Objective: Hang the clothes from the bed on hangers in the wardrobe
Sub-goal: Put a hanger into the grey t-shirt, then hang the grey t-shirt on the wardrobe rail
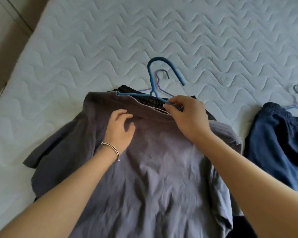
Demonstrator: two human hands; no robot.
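Forearms and the grey T-shirt [153, 169] fill the near edge; the shirt lies flat on the mattress [110, 40], collar on the far side of my fingers.

Risks as I judge them:
- The black waistband [150, 100] sits right under the blue hanger [151, 78], just beyond my right fingertips. The hanger arm could snag it instead of sliding into the collar.
- The purple hanger [159, 81] lies just past the blue hook, so lifting may drag it along.
- Forcing the arm through could stretch the collar.

Right hand [186, 115] reaches across the collar, thumb and forefinger pinching the blue hanger's arm near its end. Left hand [120, 133] rests on the shirt just short of the collar, fingers bent and close together. I can't tell if they pinch fabric.
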